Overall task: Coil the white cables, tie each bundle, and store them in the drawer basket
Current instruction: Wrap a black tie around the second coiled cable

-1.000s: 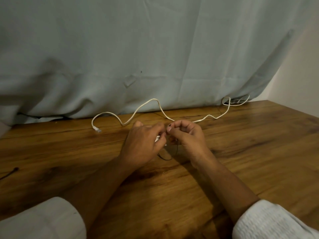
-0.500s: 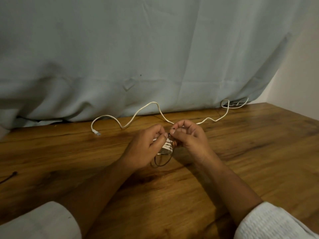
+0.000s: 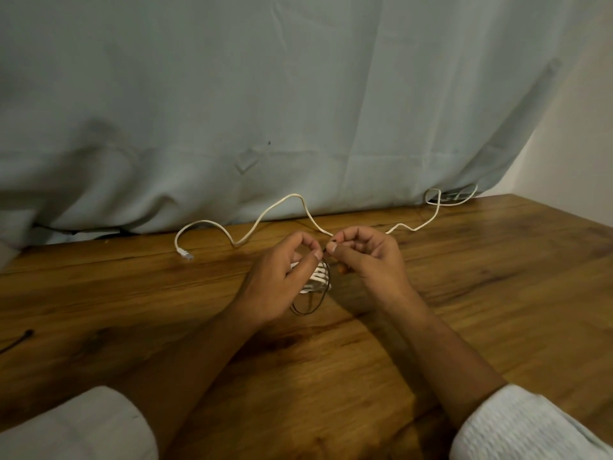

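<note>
Gripping the white bundle [image 3: 317,277], left hand [image 3: 277,282] faces right hand [image 3: 368,262] pinching its black tie [image 3: 308,311]; loose cable [image 3: 265,214] runs left-right

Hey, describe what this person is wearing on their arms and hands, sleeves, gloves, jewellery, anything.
The left hand and right hand are bare: no gloves, rings or watch show. The left sleeve and right sleeve are pale whitish fabric ending well short of the wrists; the right one shows a ribbed knit texture.

No legible text, labels or numbers anywhere.
</note>
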The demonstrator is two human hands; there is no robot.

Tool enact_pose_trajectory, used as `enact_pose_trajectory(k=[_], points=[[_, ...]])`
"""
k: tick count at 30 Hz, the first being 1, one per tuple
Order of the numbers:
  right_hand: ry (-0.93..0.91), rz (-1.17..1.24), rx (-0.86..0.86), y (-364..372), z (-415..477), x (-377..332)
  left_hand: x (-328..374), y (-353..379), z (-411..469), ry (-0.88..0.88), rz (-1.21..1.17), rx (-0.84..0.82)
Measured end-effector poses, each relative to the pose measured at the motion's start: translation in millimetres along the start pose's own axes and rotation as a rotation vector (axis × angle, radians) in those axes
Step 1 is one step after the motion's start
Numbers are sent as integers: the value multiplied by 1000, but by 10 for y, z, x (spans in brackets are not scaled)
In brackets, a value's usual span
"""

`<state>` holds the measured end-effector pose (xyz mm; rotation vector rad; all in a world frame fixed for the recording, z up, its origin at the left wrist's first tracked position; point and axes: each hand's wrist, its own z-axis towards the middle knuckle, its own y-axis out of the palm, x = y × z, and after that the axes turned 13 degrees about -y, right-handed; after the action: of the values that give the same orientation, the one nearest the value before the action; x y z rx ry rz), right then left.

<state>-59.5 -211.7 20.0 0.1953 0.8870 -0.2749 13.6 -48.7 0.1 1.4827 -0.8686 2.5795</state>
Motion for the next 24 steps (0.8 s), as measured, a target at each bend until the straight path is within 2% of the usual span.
enact_pose_trajectory(k=[8,10,13,15,21,24], points=[[-33,1,10,7,9,-31,29,-30,1,28,12,-35],[-61,64,106,-13,41,-66,42,-31,7,14,8,-40],[-68,292,348,-154,108,-143,41,-35,20,-9,17,-36],[-28,346,400,-247,121,-160,30,-28,33,-21,6,-38],[162,130,26,-94,28,-48,24,-10,54,-71,-110,-47],[178,94,-23,25,-29,25,36,-5,47,-82,-159,-62]])
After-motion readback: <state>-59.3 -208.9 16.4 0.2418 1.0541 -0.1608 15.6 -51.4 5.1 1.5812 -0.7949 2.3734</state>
